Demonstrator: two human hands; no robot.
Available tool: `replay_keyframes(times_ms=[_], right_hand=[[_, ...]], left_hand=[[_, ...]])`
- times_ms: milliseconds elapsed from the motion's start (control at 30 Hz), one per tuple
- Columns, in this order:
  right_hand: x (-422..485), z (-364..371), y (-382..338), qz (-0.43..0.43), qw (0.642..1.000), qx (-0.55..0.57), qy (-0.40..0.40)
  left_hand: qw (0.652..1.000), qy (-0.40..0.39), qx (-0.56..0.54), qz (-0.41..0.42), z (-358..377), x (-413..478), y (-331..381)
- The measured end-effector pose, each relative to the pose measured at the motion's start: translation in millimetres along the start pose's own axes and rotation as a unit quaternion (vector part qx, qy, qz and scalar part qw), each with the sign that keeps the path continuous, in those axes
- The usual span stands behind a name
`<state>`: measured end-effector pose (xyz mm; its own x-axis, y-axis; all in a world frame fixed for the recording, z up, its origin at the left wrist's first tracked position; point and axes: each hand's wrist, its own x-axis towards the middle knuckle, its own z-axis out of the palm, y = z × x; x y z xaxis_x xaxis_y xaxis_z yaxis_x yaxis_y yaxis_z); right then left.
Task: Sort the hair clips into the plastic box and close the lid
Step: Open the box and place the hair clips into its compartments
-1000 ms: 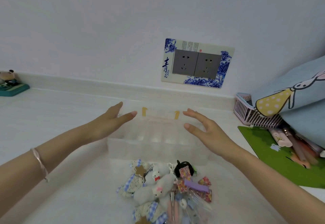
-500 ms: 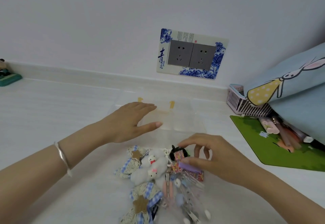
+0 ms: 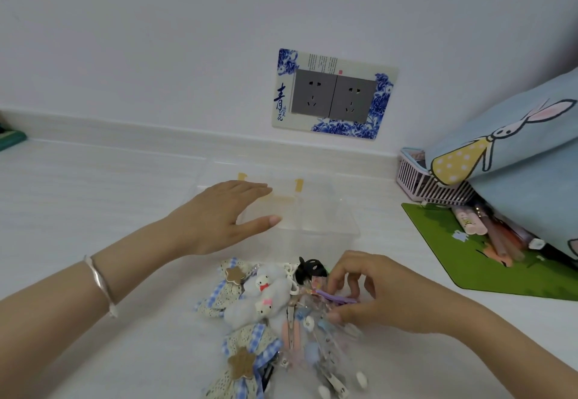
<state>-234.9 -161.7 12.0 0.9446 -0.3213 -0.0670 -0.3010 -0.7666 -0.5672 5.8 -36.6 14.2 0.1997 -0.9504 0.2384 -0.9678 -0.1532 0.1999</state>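
The left hand is held flat, palm down, fingers straight and together, thumb spread, with its bare forearm reaching in from the lower left. The right hand is curled, thumb and fingertips pinching a clip.

Right grip moved from plastic box to purple clip, pinching it, left grip laid over box

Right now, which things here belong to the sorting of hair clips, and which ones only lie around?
For the job: plastic box, with the left hand resting on it; pile of hair clips in front of it; purple clip, pinched by the right hand.

Just lying about: pink basket, green mat, pens, rabbit pillow, wall socket.
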Motion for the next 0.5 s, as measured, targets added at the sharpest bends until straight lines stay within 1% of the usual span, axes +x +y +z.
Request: replay_keyframes(times_ms=[67, 133, 333, 400, 467, 500], right_hand=[[-1.2, -1.6, -1.0, 0.012, 0.999, 0.024, -0.030], [-1.4, -2.7, -1.4, 0.004, 0.998, 0.047, -0.047], [-0.4, -13.5, 1.0, -0.022, 0.987, 0.156, -0.028], [-0.5, -24.0, -3.7, -0.036, 0.974, 0.223, -0.003], [2.1, -39.4, -8.9, -0.043, 0.957, 0.282, 0.060], [5.1, -48.3, -10.6, -0.045, 0.951, 0.289, 0.098]], left_hand=[[1.000, 0.001, -0.002, -0.002, 0.1, 0.3, -0.1], [1.000, 0.001, -0.004, -0.003, 0.2, 0.7, -0.1], [1.000, 0.016, -0.013, 0.002, -0.1, -0.2, -0.1], [1.000, 0.017, -0.009, 0.008, -1.4, -0.7, 0.3], [1.000, 0.018, 0.002, 0.019, -3.5, -1.0, -0.2], [1.000, 0.019, 0.003, 0.023, -4.4, -1.1, -1.1]])
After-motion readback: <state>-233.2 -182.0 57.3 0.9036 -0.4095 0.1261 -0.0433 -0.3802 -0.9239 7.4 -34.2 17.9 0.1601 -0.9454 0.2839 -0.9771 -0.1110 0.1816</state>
